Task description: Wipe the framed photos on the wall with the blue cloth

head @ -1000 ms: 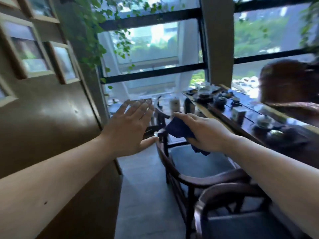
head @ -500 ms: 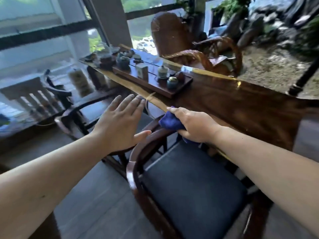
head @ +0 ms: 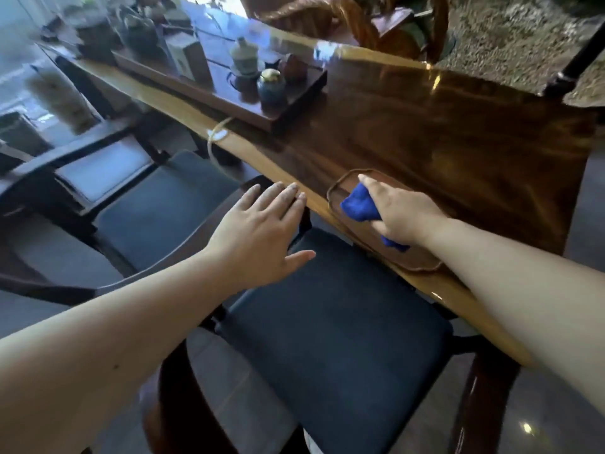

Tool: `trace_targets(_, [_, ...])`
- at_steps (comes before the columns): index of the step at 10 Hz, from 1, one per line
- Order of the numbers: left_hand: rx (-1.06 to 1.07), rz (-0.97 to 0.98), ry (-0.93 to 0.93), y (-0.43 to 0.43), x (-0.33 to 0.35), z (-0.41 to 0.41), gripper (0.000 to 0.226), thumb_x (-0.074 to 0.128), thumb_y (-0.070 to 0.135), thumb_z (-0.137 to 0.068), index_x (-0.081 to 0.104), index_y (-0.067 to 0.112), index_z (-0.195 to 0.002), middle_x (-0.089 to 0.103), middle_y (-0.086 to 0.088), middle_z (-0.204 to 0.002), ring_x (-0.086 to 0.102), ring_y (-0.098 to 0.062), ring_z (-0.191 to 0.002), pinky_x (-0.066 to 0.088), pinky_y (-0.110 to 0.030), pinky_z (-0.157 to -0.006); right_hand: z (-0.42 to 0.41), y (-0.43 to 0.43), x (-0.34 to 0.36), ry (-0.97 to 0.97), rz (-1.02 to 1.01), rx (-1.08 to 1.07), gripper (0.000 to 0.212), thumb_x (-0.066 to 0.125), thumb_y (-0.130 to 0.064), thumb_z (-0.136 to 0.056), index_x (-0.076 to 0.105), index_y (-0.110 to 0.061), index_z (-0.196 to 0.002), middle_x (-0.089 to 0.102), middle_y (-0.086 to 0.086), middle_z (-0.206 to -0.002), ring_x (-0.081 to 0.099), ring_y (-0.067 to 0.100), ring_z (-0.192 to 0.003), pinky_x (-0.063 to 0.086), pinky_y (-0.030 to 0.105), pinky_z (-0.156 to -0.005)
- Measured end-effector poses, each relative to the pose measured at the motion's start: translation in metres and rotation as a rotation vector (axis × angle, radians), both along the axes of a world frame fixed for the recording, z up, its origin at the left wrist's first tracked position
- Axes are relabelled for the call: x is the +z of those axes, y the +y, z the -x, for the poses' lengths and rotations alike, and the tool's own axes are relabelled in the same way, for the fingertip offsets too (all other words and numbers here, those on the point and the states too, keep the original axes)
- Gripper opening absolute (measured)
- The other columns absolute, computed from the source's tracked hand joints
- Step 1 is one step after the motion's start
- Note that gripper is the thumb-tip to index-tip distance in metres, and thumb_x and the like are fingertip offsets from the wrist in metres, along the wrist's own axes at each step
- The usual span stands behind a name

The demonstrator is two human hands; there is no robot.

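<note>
My right hand point(head: 401, 209) grips the bunched blue cloth point(head: 358, 208) and holds it over a small oval wooden tray point(head: 422, 262) at the near edge of the long glossy wooden table point(head: 458, 136). The cloth touches or hovers just above the tray; I cannot tell which. My left hand point(head: 262, 234) is flat with fingers spread, empty, above the dark cushioned chair point(head: 327, 339) in front of the table. No framed photos or wall are in view.
A dark tea tray point(head: 229, 93) holds a lidded cup point(head: 244, 57), a small blue jar point(head: 271, 85), a box point(head: 188, 59) and other teaware. More cushioned chairs point(head: 154, 198) stand to the left. A carved wooden chair point(head: 360, 21) and gravel lie beyond the table.
The view has swung right, away from the wall of framed photos, and down onto the table. My right hand has carried the blue cloth over the small tray; the left hand stays spread.
</note>
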State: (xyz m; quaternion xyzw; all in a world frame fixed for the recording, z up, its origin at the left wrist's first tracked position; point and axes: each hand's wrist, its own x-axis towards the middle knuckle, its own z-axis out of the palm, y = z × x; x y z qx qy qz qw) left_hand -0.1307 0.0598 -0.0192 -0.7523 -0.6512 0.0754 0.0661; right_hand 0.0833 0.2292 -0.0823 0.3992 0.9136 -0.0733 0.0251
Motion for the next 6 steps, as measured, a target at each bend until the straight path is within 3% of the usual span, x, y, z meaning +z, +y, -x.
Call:
trace_targets(3, [-0.067,0.072,-0.013,0.037,-0.054,-0.010,0.091,0.027,0.069,-0.085,0.028,0.005,-0.150,0.033,-0.014,-0.156,0.028,-0.031,-0.145,0.024,-0.050,-0.119,-0.013,0.044,-0.064,-0.112,-0.028,-0.034,0.071,0.048,-0.033,-0.088,0.010,-0.020,-0.148,0.043,0.008,-0.129,0.047,0.029,-0.112,0.049,0.044,-0.077])
trace_targets(4, [-0.040,0.107,-0.016,0.044,-0.062,-0.005,0.092,0.026,0.070,-0.085,0.023,0.007,-0.152,0.028,-0.013,-0.159,0.023,-0.030,-0.147,0.018,-0.049,-0.121,-0.017,0.046,-0.074,-0.176,0.001,-0.029,0.074,0.041,-0.051,-0.089,0.009,-0.020,-0.148,0.038,0.012,-0.136,0.042,0.031,-0.119,0.045,0.045,-0.091])
trace_targets(5, [-0.019,0.120,0.024,0.046,-0.066,-0.001,0.093,0.024,0.070,-0.085,0.022,0.007,-0.152,0.026,-0.014,-0.160,0.021,-0.032,-0.148,0.018,-0.049,-0.121,-0.017,0.044,-0.066,-0.287,0.059,-0.063,0.084,0.024,-0.071,-0.084,0.000,-0.023,-0.148,0.017,0.019,-0.152,0.023,0.035,-0.136,0.029,0.048,-0.107])
trace_targets(6, [0.023,0.133,0.048,0.044,-0.060,0.002,0.093,0.024,0.071,-0.086,0.018,0.007,-0.153,0.024,-0.014,-0.160,0.019,-0.033,-0.148,0.017,-0.051,-0.121,-0.012,0.042,-0.052,-0.291,0.058,-0.023,0.091,0.014,-0.079,-0.077,-0.006,-0.025,-0.148,0.002,0.019,-0.156,0.006,0.034,-0.142,0.018,0.050,-0.112])
